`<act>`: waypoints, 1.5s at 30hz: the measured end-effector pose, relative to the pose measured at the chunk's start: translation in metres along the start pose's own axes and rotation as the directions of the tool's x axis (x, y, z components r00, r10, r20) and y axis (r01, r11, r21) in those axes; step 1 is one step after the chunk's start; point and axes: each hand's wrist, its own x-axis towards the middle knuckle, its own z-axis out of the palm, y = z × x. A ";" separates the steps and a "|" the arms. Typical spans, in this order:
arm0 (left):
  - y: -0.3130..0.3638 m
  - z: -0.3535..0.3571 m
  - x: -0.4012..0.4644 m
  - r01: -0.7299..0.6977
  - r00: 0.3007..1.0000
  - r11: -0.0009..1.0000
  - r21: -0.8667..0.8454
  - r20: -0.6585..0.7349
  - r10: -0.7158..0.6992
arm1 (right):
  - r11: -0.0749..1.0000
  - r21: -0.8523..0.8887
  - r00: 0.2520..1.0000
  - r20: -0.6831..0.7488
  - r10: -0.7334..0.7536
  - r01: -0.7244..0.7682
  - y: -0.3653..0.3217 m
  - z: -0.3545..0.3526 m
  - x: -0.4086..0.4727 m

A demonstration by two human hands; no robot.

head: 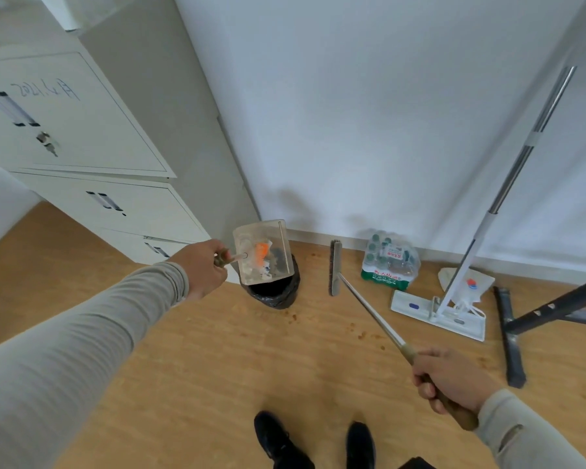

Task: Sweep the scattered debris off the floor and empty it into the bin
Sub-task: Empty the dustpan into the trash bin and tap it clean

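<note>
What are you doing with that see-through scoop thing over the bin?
A person is cleaning the floor. The left hand holds a clear dustpan tipped over the black-bagged bin; scraps of rubbish still sit inside the pan. The right hand holds the broom, its head resting on the wooden floor beside the bin. A few small crumbs still lie on the floor nearby.

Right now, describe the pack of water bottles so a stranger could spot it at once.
Follow the white wall down to the wooden floor. The pack of water bottles sits against the skirting, between the broom head and the flat white mop. It alone is shrink-wrapped in clear plastic, with a green printed band and dark caps.
</note>
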 end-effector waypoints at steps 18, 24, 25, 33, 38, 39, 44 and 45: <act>-0.011 0.024 0.007 0.005 0.997 0.975 0.222 0.076 -0.022 | 1.000 0.002 0.999 0.042 -0.031 0.031 -0.029 0.036 0.008; -0.009 0.033 0.007 0.008 0.994 0.969 0.246 0.103 -0.035 | 0.999 -0.008 0.998 0.043 -0.043 0.043 -0.035 0.045 0.012; -0.009 0.035 0.007 0.008 0.993 0.969 0.246 0.115 -0.038 | 0.999 -0.007 0.998 0.042 -0.042 0.043 -0.035 0.046 0.012; -0.008 0.058 0.001 -0.049 0.986 0.950 0.309 0.169 -0.004 | 1.000 -0.021 0.998 0.064 -0.016 0.018 -0.030 0.046 0.015; -0.007 0.069 -0.004 -0.097 0.986 0.920 0.381 0.165 0.036 | 0.999 -0.036 0.997 0.067 -0.030 0.033 -0.027 0.049 0.013; -0.007 0.070 -0.005 -0.101 0.985 0.919 0.380 0.166 0.040 | 0.999 -0.036 0.997 0.068 -0.032 0.035 -0.027 0.050 0.012; -0.006 0.074 -0.006 -0.099 0.982 0.929 0.357 0.185 0.033 | 0.999 -0.016 0.996 0.075 -0.037 0.038 -0.028 0.056 0.012; -0.006 0.075 -0.006 -0.095 0.981 0.932 0.349 0.190 0.029 | 0.999 -0.017 0.996 0.077 -0.039 0.041 -0.028 0.056 0.012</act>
